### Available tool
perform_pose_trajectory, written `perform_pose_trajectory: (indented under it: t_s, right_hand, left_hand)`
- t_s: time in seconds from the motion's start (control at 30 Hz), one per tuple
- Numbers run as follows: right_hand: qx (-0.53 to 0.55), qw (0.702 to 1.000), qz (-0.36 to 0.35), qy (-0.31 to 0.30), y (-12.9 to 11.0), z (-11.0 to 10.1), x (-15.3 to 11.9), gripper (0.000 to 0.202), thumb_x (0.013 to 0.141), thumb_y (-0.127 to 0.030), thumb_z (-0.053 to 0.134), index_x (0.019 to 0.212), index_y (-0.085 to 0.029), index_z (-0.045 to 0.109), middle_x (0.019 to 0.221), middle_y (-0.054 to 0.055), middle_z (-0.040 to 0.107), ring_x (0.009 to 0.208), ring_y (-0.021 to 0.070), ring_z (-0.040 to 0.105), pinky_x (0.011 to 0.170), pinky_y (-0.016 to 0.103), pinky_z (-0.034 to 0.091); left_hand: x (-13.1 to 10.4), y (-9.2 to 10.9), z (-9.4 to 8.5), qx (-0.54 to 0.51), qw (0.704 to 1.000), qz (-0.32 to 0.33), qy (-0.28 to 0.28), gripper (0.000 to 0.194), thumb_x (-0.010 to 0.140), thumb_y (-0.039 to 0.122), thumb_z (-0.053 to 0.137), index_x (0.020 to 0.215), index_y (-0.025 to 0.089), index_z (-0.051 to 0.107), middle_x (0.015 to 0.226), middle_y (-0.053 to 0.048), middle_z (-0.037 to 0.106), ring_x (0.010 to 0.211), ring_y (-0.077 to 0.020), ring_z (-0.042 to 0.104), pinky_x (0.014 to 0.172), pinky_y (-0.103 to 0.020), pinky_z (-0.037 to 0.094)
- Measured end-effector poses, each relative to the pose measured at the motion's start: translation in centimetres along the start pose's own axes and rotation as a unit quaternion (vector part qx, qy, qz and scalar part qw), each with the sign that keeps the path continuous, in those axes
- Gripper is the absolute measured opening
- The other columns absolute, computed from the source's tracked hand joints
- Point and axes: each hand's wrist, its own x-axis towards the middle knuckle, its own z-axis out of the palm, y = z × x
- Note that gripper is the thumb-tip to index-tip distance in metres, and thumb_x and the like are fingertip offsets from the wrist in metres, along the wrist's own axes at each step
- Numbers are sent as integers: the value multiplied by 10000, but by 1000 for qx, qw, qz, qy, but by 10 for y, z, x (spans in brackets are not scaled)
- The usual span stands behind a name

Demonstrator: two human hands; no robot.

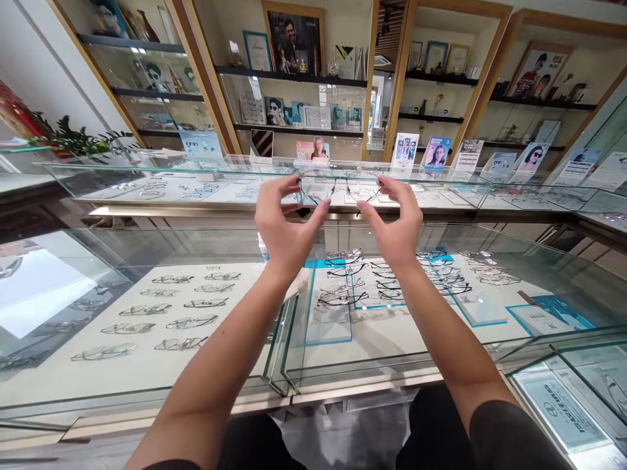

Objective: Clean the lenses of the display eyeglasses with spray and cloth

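Note:
A pair of thin-rimmed eyeglasses (317, 173) is raised above the glass counter, its lenses side by side. My left hand (289, 222) pinches the left side of the frame between thumb and fingers. On the opposite side, my right hand (396, 219) grips the other rim the same way, thumb low and fingers near the outer corner. Both wrists are over the display case (323, 359). Through its glass top, several dark-framed eyeglasses (343, 297) show beneath and between my forearms.
Rows of eyeglasses (191, 321) lie inside the case at left. A second glass counter (235, 171) stands behind, with upright advertising cards (437, 152) along it. Wooden shelves (294, 77) hold pictures at the back. A framed sign (563, 408) lies at lower right.

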Motion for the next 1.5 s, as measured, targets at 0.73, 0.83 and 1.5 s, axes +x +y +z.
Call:
perform_pose_trajectory:
  t_s: [0.73, 0.83, 1.5]
  right_hand:
    - [11, 999, 2, -38, -19, -5, 31, 360, 987, -375, 713, 1337, -303, 666, 1264, 71, 727, 1109, 260, 718, 988, 507, 617]
    - [6, 999, 6, -33, -23, -4, 30, 354, 987, -355, 709, 1336, -318, 661, 1258, 66, 722, 1135, 275, 712, 995, 530, 620]
    - [17, 997, 23, -74, -4, 3, 23, 464, 1038, -348, 620, 1497, -282, 612, 1388, 131, 717, 1189, 309, 738, 1019, 577, 625]
  left_hand:
    - [29, -6, -6, -18, 999, -39, -7, 474, 901, 511, 827, 1328, 378, 671, 1313, -61, 717, 1145, -258, 748, 833, -422, 701]
    - [28, -8, -3, -26, 999, -41, -17, 500, 916, 528, 808, 1369, 389, 651, 1340, -61, 719, 1191, -262, 745, 880, -428, 702]
    - [18, 0, 4, 61, 997, 4, 40, 545, 907, 501, 821, 1378, 332, 606, 1334, -77, 672, 1193, -268, 709, 899, -421, 629]
